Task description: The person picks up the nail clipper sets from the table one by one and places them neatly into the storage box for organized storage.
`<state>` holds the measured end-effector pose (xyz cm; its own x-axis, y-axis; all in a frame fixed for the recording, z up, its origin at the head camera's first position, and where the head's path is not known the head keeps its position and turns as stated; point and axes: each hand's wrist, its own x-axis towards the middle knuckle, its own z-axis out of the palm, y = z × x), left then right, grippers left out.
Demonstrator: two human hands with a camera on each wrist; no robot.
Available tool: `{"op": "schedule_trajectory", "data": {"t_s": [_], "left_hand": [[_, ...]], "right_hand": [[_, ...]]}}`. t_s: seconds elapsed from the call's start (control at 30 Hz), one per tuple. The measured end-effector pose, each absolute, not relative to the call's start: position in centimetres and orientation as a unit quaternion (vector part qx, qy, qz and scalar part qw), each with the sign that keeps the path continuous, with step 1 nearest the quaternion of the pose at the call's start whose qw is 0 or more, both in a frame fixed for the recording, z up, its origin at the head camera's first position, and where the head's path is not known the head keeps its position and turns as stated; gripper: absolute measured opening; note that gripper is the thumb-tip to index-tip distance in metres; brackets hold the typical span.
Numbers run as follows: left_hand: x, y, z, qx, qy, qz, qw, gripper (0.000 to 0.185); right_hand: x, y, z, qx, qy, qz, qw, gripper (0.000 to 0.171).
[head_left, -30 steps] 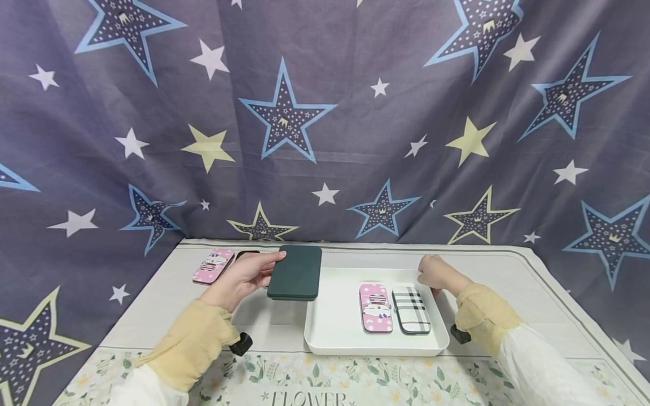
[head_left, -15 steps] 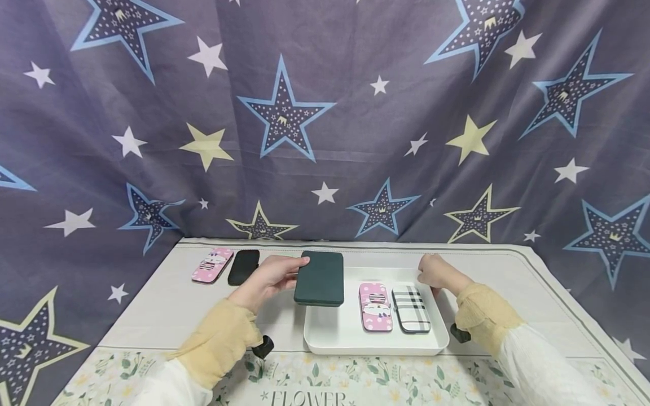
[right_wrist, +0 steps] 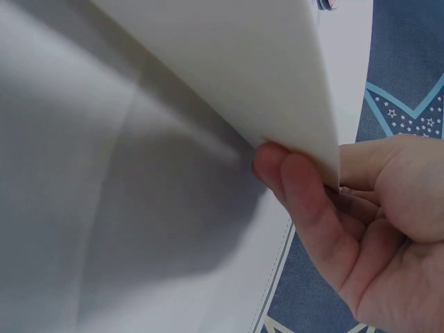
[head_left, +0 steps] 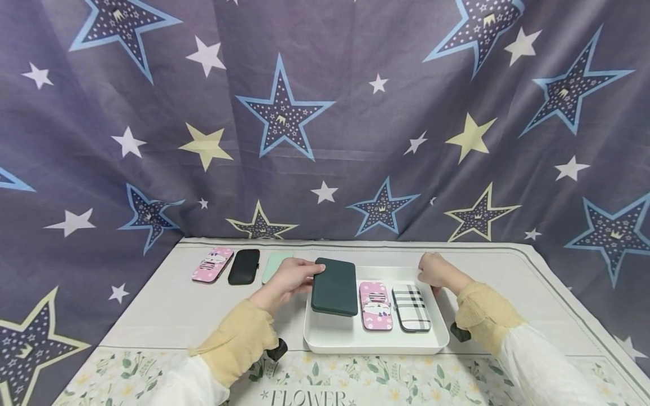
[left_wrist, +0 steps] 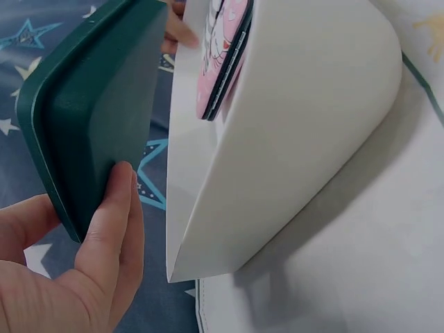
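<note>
My left hand (head_left: pixel 290 279) grips a dark green case (head_left: pixel 334 294) by its left edge and holds it over the left part of the white tray (head_left: pixel 335 336); the left wrist view shows thumb and fingers clamped on the dark green case (left_wrist: pixel 83 132) beside the white tray (left_wrist: pixel 298 125). Inside the tray lie a pink case (head_left: pixel 375 305) and a plaid case (head_left: pixel 411 308). My right hand (head_left: pixel 434 272) grips the tray's far right corner; in the right wrist view its fingers (right_wrist: pixel 305 201) curl under the tray's rim (right_wrist: pixel 277 76).
On the cloth-covered table (head_left: pixel 167 316), left of the tray, lie a second pink case (head_left: pixel 212 265), a black case (head_left: pixel 244 267) and a mint green case (head_left: pixel 271 266). A star-patterned curtain (head_left: pixel 325 118) hangs behind. A flower-printed strip (head_left: pixel 355 383) runs along the near edge.
My left hand has carried the dark green case to the right, from left of the tray to over its left part, uncovering the black and mint cases. The right hand has stayed on the tray.
</note>
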<state>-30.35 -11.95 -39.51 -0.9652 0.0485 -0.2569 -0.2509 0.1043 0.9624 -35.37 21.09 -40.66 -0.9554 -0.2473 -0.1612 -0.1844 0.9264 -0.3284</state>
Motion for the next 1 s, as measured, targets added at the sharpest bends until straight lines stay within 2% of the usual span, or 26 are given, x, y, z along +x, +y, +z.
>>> {"op": "schedule_trajectory", "data": {"t_s": [0.3,0.6,0.83,1.0], "left_hand": [[-30.6,-11.0,-39.9,-0.07,0.77,0.626,0.101,0.04],[-30.3,-10.4,-40.1,-0.044,0.807,0.583,0.089,0.026],[-29.8,-10.0,-40.1,-0.035,0.837,0.541,0.077,0.03],[-29.8,-9.7,-40.1,-0.035,0.842,0.533,0.081,0.023]], "right_hand": [[-35.7,21.2,-41.0,-0.104,0.976,-0.162,0.102,0.018],[-35.7,21.1,-41.0,-0.103,0.977,-0.159,0.101,0.017],[-35.7,21.1,-40.9,-0.107,0.978,-0.151,0.098,0.016],[-35.6,21.1,-40.9,-0.11,0.978,-0.149,0.091,0.015]]}}
